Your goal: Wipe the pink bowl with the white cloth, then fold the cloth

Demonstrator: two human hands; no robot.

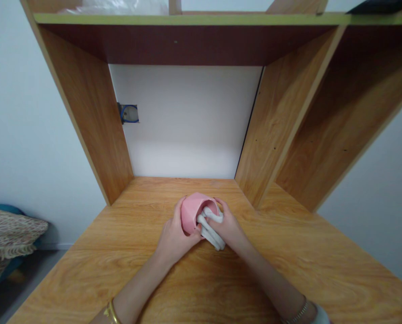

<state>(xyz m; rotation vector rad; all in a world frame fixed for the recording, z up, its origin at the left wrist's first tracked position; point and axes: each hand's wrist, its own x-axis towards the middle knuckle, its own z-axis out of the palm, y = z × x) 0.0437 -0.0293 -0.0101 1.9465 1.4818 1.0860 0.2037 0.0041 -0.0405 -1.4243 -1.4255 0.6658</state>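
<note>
- Step in hand, as judged: wiping the inside of a pink pot (190,212) with a white cloth (213,236); part of the cloth is in the mouth, the rest hangs out over the near rim.
- Pot attitude: tilted, mouth turned toward the right and the wearer. Whether its underside touches the wooden tabletop (120,256) or is lifted cannot be told from this angle.
- Left grip (176,236): clamped on the pot, fingers around the outer wall on the left, thumb at the near rim just beside the cloth.
- Right grip (230,228): closed on the cloth at the mouth; a finger reaches along the far right edge of the rim. The fingertips within the folds are hidden.
- Relative position: pot lies between the two grips, its wall against the left; cloth lies between the right grip and the inner wall.
- Next move, as judged: calls for a steady left hold and the right pressing cloth against the inner wall, with the pot turned a little to reach fresh surface. Risk: loose cloth bunching at the rim.
- Surroundings: shelf (187,19) overhead, white back panel (187,121) beyond the pot, well apart from both grips.
</note>
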